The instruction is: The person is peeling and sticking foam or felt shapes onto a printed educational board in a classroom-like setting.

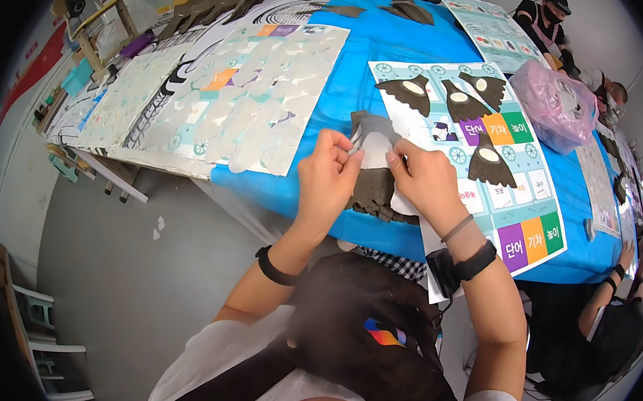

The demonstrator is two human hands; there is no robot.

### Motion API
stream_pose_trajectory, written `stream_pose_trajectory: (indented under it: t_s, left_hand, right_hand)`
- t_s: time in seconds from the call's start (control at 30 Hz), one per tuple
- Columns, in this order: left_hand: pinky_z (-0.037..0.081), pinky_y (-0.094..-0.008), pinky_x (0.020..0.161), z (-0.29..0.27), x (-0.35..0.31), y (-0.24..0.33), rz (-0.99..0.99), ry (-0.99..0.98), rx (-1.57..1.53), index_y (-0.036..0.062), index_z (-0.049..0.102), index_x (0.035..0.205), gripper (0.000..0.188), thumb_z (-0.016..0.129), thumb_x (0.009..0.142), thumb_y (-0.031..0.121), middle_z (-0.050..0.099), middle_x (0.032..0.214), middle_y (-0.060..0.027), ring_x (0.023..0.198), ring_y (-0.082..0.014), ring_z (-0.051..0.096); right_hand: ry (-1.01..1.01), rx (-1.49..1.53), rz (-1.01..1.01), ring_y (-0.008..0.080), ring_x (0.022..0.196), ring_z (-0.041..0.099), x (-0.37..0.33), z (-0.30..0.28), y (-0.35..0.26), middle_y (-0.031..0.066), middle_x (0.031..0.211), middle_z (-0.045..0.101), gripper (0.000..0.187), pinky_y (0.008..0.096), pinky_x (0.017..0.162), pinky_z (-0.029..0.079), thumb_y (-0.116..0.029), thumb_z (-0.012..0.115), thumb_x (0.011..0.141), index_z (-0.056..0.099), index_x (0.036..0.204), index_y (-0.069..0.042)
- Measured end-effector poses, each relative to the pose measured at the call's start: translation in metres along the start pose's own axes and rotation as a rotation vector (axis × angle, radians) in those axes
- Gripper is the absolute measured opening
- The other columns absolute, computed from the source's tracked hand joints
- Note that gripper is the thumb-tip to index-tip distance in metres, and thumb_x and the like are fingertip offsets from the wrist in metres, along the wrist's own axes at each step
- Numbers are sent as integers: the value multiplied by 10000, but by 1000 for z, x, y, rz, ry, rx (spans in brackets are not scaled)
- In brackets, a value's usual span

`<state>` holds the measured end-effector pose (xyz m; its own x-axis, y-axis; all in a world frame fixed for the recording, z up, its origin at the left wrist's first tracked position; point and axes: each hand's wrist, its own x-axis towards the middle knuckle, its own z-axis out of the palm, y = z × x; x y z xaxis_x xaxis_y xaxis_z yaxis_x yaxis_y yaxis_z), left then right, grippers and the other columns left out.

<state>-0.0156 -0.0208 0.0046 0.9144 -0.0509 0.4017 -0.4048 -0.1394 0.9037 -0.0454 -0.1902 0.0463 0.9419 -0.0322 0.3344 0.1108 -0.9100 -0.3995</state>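
A dark grey fan-shaped piece with a frilled lower edge [373, 188] lies near the table's front edge between my hands. Its upper part bears a pale oval patch [375, 149]. My left hand [329, 173] is closed at the left side, thumb and forefinger pinched at a small whitish edge I cannot make out well. On the other side my right hand [429, 180] has its fingers curled, thumb and forefinger pinching the piece's border. A white scrap [402, 205] shows below the right hand. Several similar dark pieces with pale ovals, one of them a frilled piece [492, 166], rest on the printed sheet to the right.
Blue cloth [328, 111] covers the table. Left of me lies a sheet covered in pale round pieces [257, 110], with dark strips [216, 7] behind it. A pink plastic bag [555, 105] sits at the right. Other people [546, 26] work around the table; white scraps [158, 226] lie on the floor.
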Motion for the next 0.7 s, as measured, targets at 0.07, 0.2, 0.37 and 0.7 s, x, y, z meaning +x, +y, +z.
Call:
stream_pose_trajectory:
  t_s: [0.07,0.2,0.37,0.7]
  left_hand:
    - [363,-217,419,-2,-2,-1,3,1,2,13,525,984,175,688,932,50,616,672,-24,512,-35,511]
    - [359,-212,421,0,-3,1,2,10,-33,11,525,981,171,686,936,49,622,681,-24,520,-28,508]
    - [347,-201,426,1,-4,4,-50,14,-39,16,530,960,162,688,927,27,625,681,-23,520,-16,500]
    - [296,-197,402,-3,-2,2,-101,95,-205,27,534,955,174,703,916,16,598,778,-11,481,-7,455]
  right_hand:
    - [5,-2,34,398,667,690,1,1,-5,182,664,680,267,491,624,557,-310,618,914,712,836,-73]
    - [7,27,89,391,689,703,4,3,1,187,673,684,316,489,631,561,-345,632,900,712,797,-58]
    - [-36,60,149,385,685,698,2,-1,16,181,670,683,348,482,630,552,-368,651,886,700,779,-41]
    - [-59,157,162,376,623,670,-19,-17,12,130,623,645,302,489,558,497,-320,699,880,547,1031,-107]
